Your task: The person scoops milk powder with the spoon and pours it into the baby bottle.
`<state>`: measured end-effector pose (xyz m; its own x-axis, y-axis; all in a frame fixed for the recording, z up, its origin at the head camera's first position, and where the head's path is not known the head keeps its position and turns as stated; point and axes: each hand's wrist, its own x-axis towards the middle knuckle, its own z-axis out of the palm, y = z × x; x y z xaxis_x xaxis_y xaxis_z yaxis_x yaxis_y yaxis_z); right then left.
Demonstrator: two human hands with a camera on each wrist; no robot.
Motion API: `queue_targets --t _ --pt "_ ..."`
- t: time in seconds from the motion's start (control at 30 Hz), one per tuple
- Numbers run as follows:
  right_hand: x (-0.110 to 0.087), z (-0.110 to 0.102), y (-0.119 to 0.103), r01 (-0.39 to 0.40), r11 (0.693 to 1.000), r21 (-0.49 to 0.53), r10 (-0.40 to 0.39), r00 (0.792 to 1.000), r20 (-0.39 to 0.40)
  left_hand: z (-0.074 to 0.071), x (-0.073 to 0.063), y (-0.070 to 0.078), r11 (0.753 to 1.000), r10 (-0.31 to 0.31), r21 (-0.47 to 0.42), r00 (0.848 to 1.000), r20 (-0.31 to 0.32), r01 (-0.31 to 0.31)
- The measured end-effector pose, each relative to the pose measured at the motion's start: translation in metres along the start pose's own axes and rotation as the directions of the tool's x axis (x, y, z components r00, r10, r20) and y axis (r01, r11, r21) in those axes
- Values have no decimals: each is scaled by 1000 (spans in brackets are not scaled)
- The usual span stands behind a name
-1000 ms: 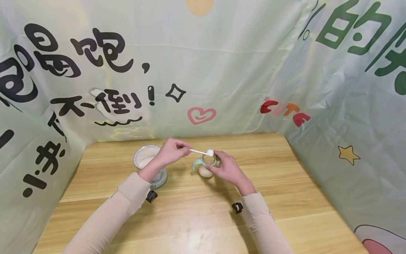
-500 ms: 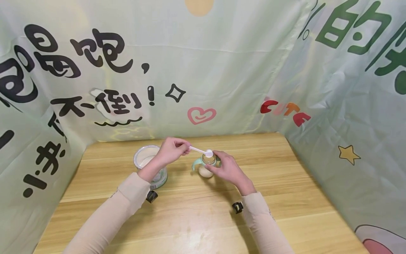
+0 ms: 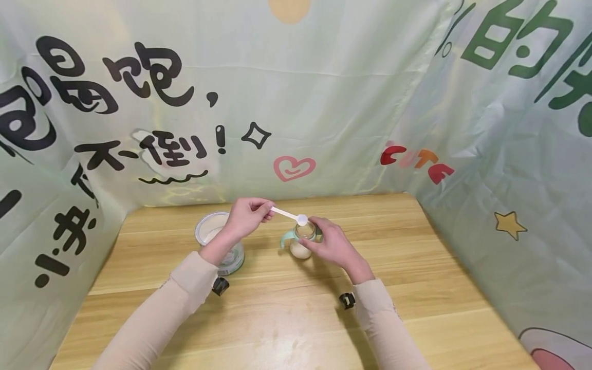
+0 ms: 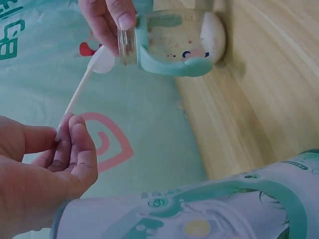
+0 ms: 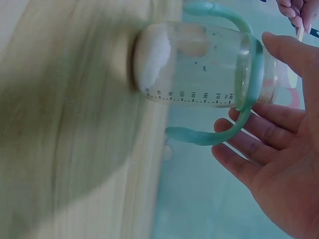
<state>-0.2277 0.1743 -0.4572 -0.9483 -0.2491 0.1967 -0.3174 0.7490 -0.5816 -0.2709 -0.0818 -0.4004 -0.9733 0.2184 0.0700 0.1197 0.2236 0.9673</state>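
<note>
Between thumb and fingers my left hand (image 3: 246, 220) pinches the handle end of a white powder scoop (image 3: 302, 220). The scoop's bowl is at the mouth of a clear baby bottle (image 3: 300, 251) with mint-green handles. My right hand (image 3: 334, 244) holds the bottle around its neck, as the right wrist view shows too. The bottle stands upright on the table, and whitish powder (image 5: 153, 57) lies at its bottom. Left of it stands an open milk powder can (image 3: 233, 257), partly hidden by my left wrist. Whether powder is left in the scoop I cannot tell.
A wooden table (image 3: 287, 318) carries the can and bottle. Printed fabric (image 3: 351, 113) hangs behind and at both sides, close to the table's edges. Black camera mounts (image 3: 220, 286) stick out below both wrists.
The scoop was heaped with white powder one second ago; no heap shows now. My left hand has shifted slightly up and left, tilting the scoop. The right hand and bottle stay nearly still.
</note>
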Motion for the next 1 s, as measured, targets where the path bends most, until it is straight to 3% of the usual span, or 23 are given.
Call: queue_targets --t 0.47,0.73,1.0 --pt "12 -1 -19 72 997 -9 -72 997 6 -24 -6 -1 995 -10 -104 997 -77 2" --pt "19 2 -34 74 997 3 -75 996 49 -47 -14 -1 995 -31 -93 995 -95 22" --pt "26 7 -46 133 991 -4 -133 989 67 -67 -24 -2 996 -54 -75 990 -129 44"
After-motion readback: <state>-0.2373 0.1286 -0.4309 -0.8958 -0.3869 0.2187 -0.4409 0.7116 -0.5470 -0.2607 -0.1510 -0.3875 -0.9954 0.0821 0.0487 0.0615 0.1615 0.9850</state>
